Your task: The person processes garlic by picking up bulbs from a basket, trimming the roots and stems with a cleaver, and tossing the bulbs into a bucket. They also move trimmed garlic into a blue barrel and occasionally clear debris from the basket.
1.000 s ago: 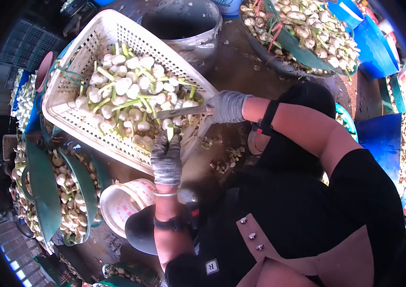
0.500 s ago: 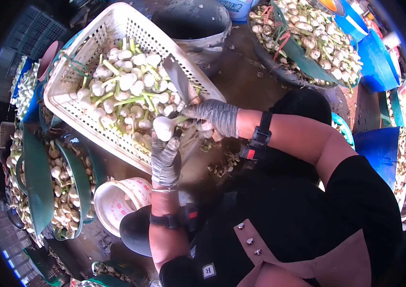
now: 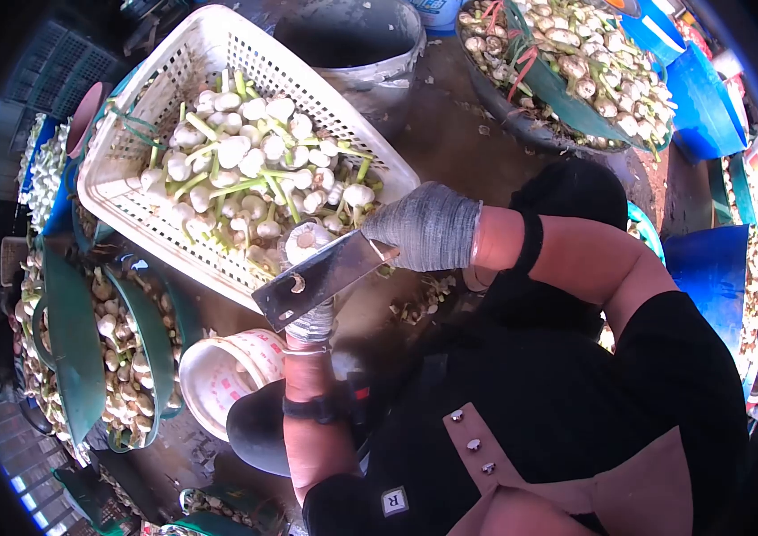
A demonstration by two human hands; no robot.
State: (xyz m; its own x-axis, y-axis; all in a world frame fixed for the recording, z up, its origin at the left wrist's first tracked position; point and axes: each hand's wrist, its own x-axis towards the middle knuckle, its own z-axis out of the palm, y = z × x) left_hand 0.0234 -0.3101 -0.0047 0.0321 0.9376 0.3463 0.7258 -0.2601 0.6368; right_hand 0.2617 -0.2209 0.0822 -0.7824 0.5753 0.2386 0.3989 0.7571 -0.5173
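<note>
Dark dirt floor, scattered trimmings; blue tubs right; bright daylight.

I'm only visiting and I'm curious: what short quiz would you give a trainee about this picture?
1. Multiple choice: what does the right hand grip?
A) a cleaver
B) a brush
C) a spoon

2. True or false: the white basket has nothing in it.

3. Fill in: the left hand holds a single ______ beside the blade.

Key
1. A
2. False: it is heaped with white bulbs and green stalks.
3. garlic bulb
</note>
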